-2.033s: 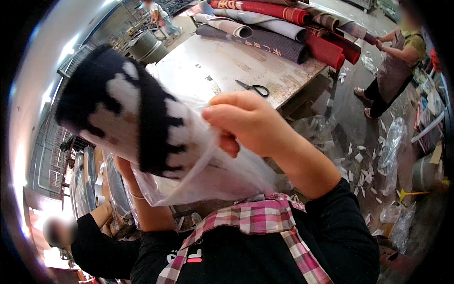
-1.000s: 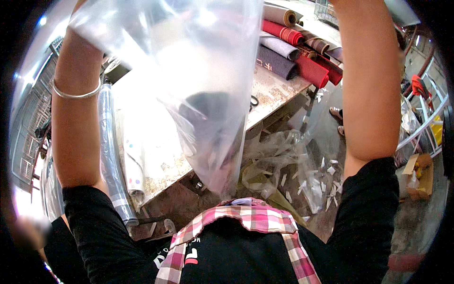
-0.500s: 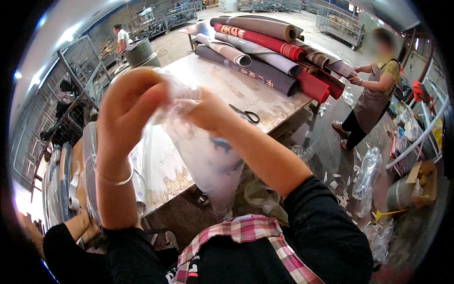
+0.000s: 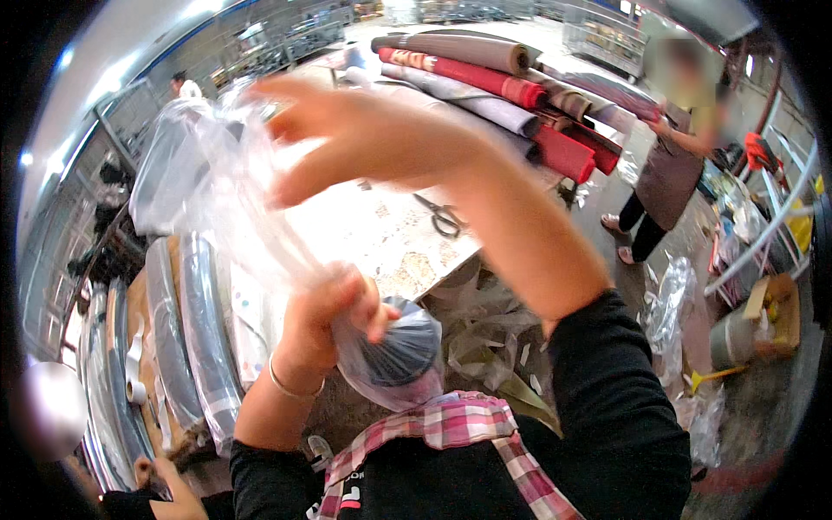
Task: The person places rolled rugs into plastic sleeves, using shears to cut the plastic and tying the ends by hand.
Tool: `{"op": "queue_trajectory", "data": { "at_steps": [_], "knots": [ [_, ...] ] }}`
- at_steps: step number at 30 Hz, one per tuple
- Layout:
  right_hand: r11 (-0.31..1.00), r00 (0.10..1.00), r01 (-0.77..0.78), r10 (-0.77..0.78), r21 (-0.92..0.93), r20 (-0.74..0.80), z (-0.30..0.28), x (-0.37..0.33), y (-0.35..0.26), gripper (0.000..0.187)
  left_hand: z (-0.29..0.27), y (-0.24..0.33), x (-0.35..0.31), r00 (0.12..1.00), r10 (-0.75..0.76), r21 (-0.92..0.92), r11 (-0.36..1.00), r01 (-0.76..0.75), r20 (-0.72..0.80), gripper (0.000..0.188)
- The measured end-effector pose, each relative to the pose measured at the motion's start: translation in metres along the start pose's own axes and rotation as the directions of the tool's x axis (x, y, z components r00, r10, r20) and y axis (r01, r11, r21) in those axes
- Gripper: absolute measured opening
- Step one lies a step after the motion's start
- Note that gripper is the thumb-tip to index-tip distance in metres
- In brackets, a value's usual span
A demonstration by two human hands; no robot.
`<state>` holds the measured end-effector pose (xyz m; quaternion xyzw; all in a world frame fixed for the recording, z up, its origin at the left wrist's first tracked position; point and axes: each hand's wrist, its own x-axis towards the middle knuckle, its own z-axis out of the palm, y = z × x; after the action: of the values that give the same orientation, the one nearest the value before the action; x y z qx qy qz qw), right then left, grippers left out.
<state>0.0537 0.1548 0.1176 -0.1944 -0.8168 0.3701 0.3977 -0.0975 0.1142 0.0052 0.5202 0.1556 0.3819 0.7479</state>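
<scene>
Close in front of my chest is the dark end of a rolled mat (image 4: 400, 345), inside a clear plastic sleeve (image 4: 247, 208). My left hand (image 4: 334, 316), with a bangle on its wrist, is closed round the gathered neck of that sleeve just above the roll. From my fist the loose plastic stretches up and out to the left. My right hand (image 4: 303, 139) is raised beside this loose end, blurred, its fingers apart and curved. Whether its fingertips touch the plastic is hard to make out. Scissors (image 4: 442, 217) lie on the worn white table (image 4: 386, 234) beyond my hands.
Rolled mats (image 4: 468, 74) in red, grey and brown are piled at the table's far end. An aproned person (image 4: 672, 160) stands there at the right. Plastic-wrapped rolls (image 4: 204, 321) and a tape roll (image 4: 136, 392) are at the left, near another person's hand (image 4: 178, 494). Plastic scraps (image 4: 672, 303) litter the floor.
My hands have parted: the left came down and closed round the sleeve's neck, while the right swung up and left, its fingers spread. The roll end has come into view by my chest.
</scene>
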Motion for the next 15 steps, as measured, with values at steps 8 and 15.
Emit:
{"op": "queue_trajectory", "data": {
  "at_steps": [8,15],
  "knots": [
    [-0.051,0.77,0.507,-0.423,-0.861,0.478,0.014,-0.03,0.028,0.044,-0.001,0.03,0.012,0.945,-0.164,0.375,0.926,0.049,0.282,0.017],
    [0.524,0.952,0.276,-0.264,-0.806,0.154,0.038,-0.036,0.048,0.018,-0.009,0.039,-0.034,0.955,-0.156,0.153,0.981,0.12,0.253,0.031]
  ]
}}
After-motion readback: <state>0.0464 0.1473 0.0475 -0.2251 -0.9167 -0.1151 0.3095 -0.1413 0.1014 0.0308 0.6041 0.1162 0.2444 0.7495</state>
